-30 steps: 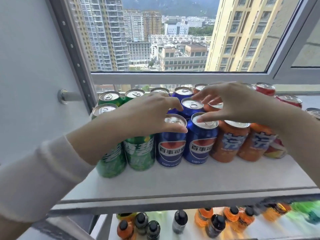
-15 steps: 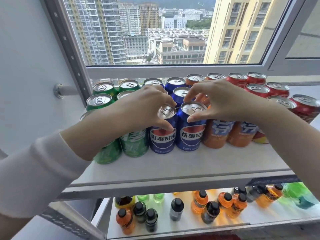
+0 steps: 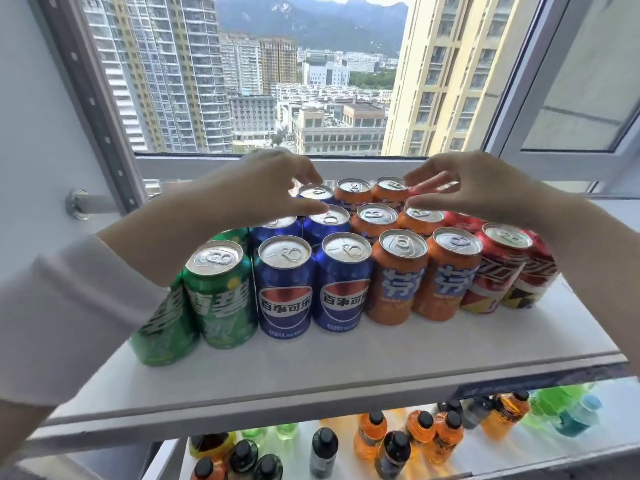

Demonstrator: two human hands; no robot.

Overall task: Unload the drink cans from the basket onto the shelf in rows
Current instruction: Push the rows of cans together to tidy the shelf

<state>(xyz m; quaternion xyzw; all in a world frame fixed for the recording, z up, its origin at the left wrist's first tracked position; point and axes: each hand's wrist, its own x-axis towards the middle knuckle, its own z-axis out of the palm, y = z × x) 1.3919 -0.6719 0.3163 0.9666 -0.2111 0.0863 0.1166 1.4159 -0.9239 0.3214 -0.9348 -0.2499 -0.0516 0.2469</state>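
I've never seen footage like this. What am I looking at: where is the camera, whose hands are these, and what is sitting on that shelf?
No machine here: a person works with bare hands, and the single wide-angle camera sits on their head, looking forward and down. The left hand and right hand reach over the front cans toward the back rows. On the white shelf cans stand in rows, grouped by colour: green cans at the left, then blue cans, orange cans and red cans. The fingertips are at the tops of back blue and orange cans; whether they grip or only nudge them cannot be told. Small bottles stand below, a window lies behind; no basket is in view.
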